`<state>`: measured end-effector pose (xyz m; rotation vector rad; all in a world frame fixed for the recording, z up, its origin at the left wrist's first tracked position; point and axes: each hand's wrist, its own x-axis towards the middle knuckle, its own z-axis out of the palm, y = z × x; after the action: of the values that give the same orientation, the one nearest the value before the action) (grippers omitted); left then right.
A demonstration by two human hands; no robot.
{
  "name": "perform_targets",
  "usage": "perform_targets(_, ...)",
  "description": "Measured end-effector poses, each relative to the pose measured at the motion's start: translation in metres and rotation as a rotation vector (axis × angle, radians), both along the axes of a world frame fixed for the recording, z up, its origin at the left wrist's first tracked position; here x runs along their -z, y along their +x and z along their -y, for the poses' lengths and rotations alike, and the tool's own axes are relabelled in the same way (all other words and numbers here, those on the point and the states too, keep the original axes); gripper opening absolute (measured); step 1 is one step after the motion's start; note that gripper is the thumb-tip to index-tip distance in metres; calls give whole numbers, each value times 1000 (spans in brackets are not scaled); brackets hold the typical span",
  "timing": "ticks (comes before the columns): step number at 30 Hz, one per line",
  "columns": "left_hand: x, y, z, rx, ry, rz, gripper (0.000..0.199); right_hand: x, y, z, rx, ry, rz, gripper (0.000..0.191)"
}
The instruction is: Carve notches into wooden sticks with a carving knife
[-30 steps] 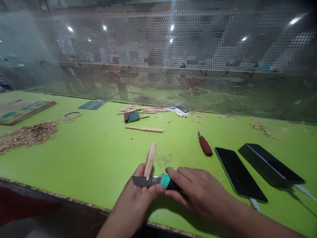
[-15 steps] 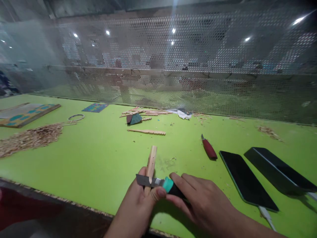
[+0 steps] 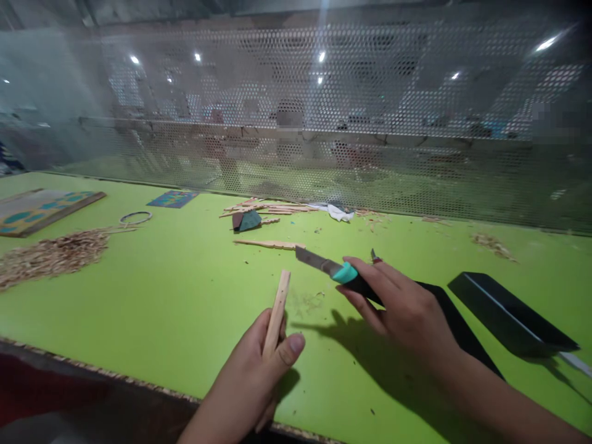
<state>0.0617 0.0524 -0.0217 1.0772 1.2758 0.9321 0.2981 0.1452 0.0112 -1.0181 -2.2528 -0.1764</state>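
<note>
A pale wooden stick [image 3: 278, 311] with small dark dots points away from me, its lower end wrapped in my left hand [image 3: 252, 364]. My thumb lies along its right side. My right hand [image 3: 407, 308] grips a utility knife [image 3: 345, 272] with a black and turquoise handle, raised above the table. Its blade points left, apart from the stick, and its tip overlaps the end of a carved wooden stick [image 3: 266, 245] lying beyond. Behind my right fingers, only the tip of a red-handled carving knife [image 3: 375, 254] shows.
Wood shavings [image 3: 55, 256] are heaped at the left, near a patterned board [image 3: 46, 213] and a ring [image 3: 135, 217]. Thin sticks [image 3: 272, 208] and sandpaper pieces [image 3: 246, 221] lie at the back before a perforated screen [image 3: 296, 111]. A phone [image 3: 462, 327] and a black box-like device [image 3: 513, 314] are at right.
My right hand has lifted the utility knife up and to the right, off the wooden stick. It now covers most of the red-handled knife and part of the phone. My left hand still holds the stick.
</note>
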Motion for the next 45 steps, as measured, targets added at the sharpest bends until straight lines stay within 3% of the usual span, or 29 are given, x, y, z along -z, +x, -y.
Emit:
perform_targets(3,-1,2,0,27,-80,66,54,0,0,-5,-73,-283,-49,28)
perform_targets(5,-2,3,1,21,-82,98,47,3,-3,-6,-125,-345,-45,27)
perform_targets(8,-6,4,2,20,-70,135,44,8,-8,-3,-179,-337,-30,27)
perform_targets(15,-9,6,3,21,-67,194,62,12,-7,2,-299,-353,118,31)
perform_targets(21,-3,4,0,63,-56,113,57,10,-11,11,-411,-336,237,42)
perform_targets(24,-4,2,-2,69,30,111,50,8,-14,16,-473,-232,278,49)
perform_targets(28,-8,2,-2,61,111,120,46,9,-16,17,-434,-66,275,49)
perform_targets(32,-10,4,-1,29,113,8,45,13,-16,20,-380,24,279,46)
perform_targets(39,-14,13,4,-102,108,-102,54,4,-22,34,-283,39,165,43)
perform_targets(45,-4,8,2,-67,73,-99,54,-3,3,-3,-45,162,9,34)
